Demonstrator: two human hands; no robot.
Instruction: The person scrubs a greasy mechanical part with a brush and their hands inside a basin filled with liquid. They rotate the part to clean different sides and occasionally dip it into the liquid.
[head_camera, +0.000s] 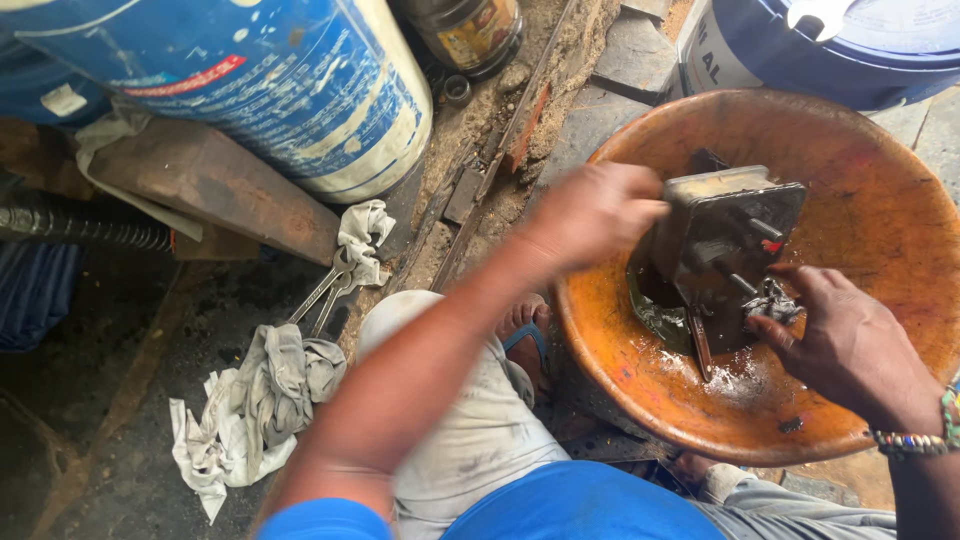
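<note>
The left hand (600, 212) clenches the greasy metal housing (725, 240) at the orange basin's (880, 190) twelve o'clock; the right hand (835, 335) pinches what looks like a wet rag (772, 300). The slick housing could slip and splash.

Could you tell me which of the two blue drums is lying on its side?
The big blue drum at upper left lies sideways; the other drum, upper right, stands upright.

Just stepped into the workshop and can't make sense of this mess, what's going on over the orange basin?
A person crouches over a big orange basin, holding a dark, greasy metal part upright in it. The left hand grips the part's edge; the right hand presses a grimy rag against its studded face. Murky liquid pools in the basin beneath. On the ground to the left lie wrenches among dirty cloths, beside a blue drum.
</note>
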